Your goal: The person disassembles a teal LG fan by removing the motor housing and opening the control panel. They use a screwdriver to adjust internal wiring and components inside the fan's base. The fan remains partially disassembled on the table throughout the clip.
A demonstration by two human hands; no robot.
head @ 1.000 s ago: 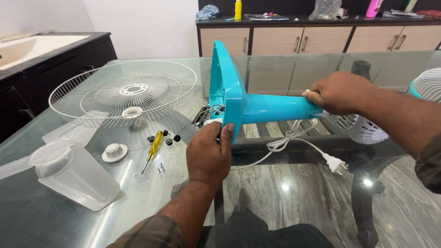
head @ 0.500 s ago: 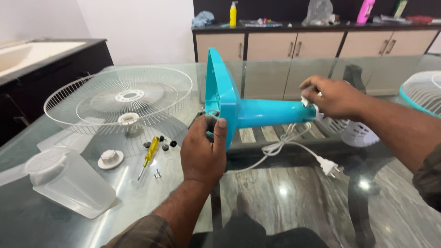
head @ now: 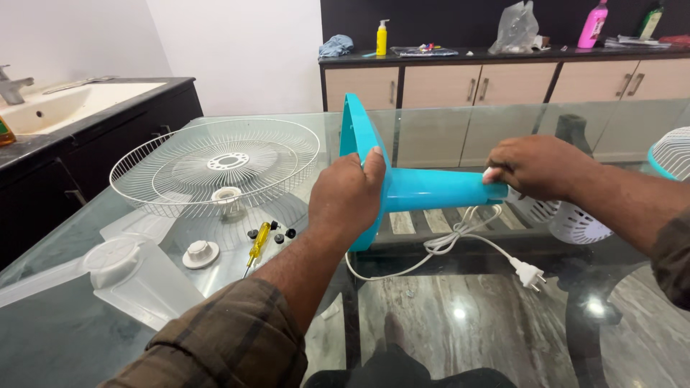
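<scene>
A turquoise fan stand [head: 424,188] lies on its side over the glass table [head: 460,316], round base up on edge at the left, stem pointing right. My left hand [head: 346,197] grips the rim of the round base. My right hand [head: 535,167] is closed around the far end of the stem. A white power cord [head: 460,241] with a plug [head: 528,273] trails from the stand across the glass.
A white wire fan grille [head: 215,162] lies at the left. Near it are a translucent fan blade [head: 122,273], a white cap [head: 200,253], a yellow screwdriver [head: 257,243] and small black screws [head: 277,233]. Another white fan part [head: 575,219] sits at right. A sink counter [head: 65,108] stands left, cabinets behind.
My left hand has moved from the centre underside of the base up to its rim. The stand has shifted slightly right and up in view.
</scene>
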